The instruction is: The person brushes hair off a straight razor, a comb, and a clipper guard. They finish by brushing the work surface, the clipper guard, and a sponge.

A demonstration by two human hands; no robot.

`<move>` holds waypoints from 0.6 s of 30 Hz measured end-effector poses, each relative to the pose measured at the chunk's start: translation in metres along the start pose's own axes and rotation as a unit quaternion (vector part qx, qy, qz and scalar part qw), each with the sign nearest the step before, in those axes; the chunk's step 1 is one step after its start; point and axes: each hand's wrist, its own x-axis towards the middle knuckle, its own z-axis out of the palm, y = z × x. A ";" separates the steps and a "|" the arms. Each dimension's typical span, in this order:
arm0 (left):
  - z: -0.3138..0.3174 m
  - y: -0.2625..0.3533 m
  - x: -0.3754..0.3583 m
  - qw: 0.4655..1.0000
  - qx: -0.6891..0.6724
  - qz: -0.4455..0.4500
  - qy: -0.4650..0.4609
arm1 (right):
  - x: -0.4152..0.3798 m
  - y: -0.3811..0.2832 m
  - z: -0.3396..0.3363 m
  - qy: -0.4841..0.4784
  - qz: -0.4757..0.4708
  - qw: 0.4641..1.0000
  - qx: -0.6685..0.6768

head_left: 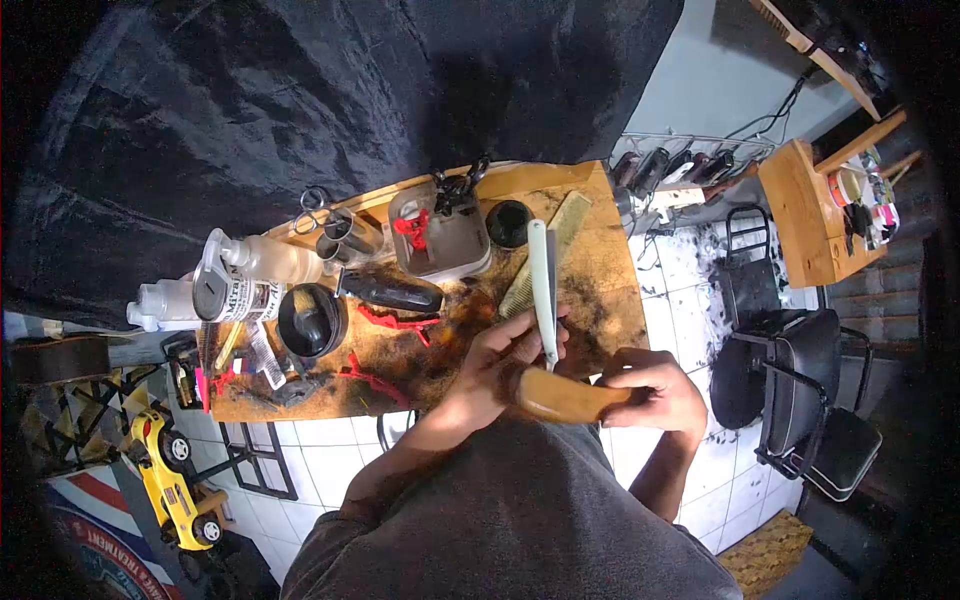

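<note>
My left hand [492, 365] is closed round the lower end of an upright straight razor [543, 285] with a pale handle. My right hand [660, 392] grips the dark end of a brush with a wooden body [560, 396], which lies across the front of my left hand. Both hands are at the front edge of the wooden table [622, 270], whose top is strewn with dark hair. Behind the razor lies a pale comb [565, 235]. To the left are a black clipper [392, 291], red clips [398, 320] and a dark bowl [310, 320].
A clear container [440, 250] holds a red clip and dark items. Bottles [265, 258] and a metal cup [345, 238] stand at the left. A black cloth [300, 90] hangs behind the table. Black chairs [800, 385] and a wooden shelf unit [812, 220] are at the right.
</note>
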 end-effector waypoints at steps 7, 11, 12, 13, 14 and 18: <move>0.006 -0.004 -0.001 0.989 -0.138 -0.045 -0.021 | 0.013 -0.001 0.003 0.211 -0.029 0.976 0.050; -0.001 -0.008 -0.006 0.979 -0.183 -0.071 -0.063 | 0.015 0.003 0.003 0.241 0.033 0.969 0.048; -0.002 -0.007 -0.005 0.979 -0.183 -0.069 -0.062 | 0.014 0.008 -0.001 0.164 -0.015 0.986 -0.021; -0.002 -0.006 -0.003 0.977 -0.201 -0.063 -0.040 | 0.009 0.004 -0.002 0.106 0.020 0.994 -0.032; -0.002 -0.006 -0.002 0.974 -0.220 -0.057 -0.020 | 0.007 0.009 -0.001 0.092 -0.018 0.995 -0.029; -0.006 -0.009 -0.007 0.969 -0.225 -0.075 -0.071 | -0.004 0.009 -0.009 0.037 -0.029 0.999 -0.011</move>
